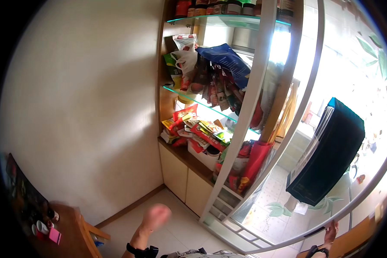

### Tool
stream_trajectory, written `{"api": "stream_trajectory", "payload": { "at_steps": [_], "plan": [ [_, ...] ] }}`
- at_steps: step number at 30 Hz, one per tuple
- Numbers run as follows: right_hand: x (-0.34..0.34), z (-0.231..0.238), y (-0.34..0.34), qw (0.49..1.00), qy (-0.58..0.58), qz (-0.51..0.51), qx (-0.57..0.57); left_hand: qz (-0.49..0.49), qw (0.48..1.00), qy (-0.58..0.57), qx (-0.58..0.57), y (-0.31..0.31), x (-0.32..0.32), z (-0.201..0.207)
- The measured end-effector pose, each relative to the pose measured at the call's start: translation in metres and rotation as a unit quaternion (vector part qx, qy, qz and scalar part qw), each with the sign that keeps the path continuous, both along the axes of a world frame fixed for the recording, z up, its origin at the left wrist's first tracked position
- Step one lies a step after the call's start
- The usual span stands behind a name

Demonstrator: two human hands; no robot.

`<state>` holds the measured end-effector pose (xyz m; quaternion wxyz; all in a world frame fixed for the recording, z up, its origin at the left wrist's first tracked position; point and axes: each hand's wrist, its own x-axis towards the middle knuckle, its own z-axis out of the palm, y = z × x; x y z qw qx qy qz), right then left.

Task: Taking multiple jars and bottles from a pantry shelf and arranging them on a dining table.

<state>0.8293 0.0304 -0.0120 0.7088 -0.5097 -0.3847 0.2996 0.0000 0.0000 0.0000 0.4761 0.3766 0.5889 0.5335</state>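
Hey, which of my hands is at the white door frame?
Your right hand, at lower right, apparently touching the white door frame. Your left hand, blurred, shows over the floor, well apart from the frame.

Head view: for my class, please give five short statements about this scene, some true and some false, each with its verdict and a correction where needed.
1. The right hand is at the edge of a white door frame. True.
2. A blue package sits higher up than the heap of red and yellow packets. True.
3. The left hand grips the blue package. False: the left hand is apart from it, low in the view, and looks blurred.
4. The jars stand on the floor. False: the jars stand on a glass shelf at the top of the view.
5. A pink object lies on the brown wooden table at lower left. True.
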Motion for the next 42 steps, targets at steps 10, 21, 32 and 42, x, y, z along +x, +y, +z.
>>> {"api": "stream_trajectory", "payload": {
  "at_steps": [10,21,32,42],
  "plan": [
    [0.020,-0.011,0.003,0.999,0.036,-0.019,-0.008,-0.005,1.000,0.026,-0.009,0.009,0.015,0.003],
    [0.037,-0.009,0.005,0.998,0.062,-0.004,0.017,0.001,0.999,0.040,-0.018,0.010,0.032,0.008],
    [0.085,-0.037,-0.002,0.996,0.067,-0.055,0.019,0.001,0.998,0.056,-0.039,0.009,0.043,0.011],
    [0.120,-0.042,-0.012,0.994,0.079,-0.063,0.035,-0.014,0.998,0.047,-0.040,0.025,0.073,0.009]
  ]
}}
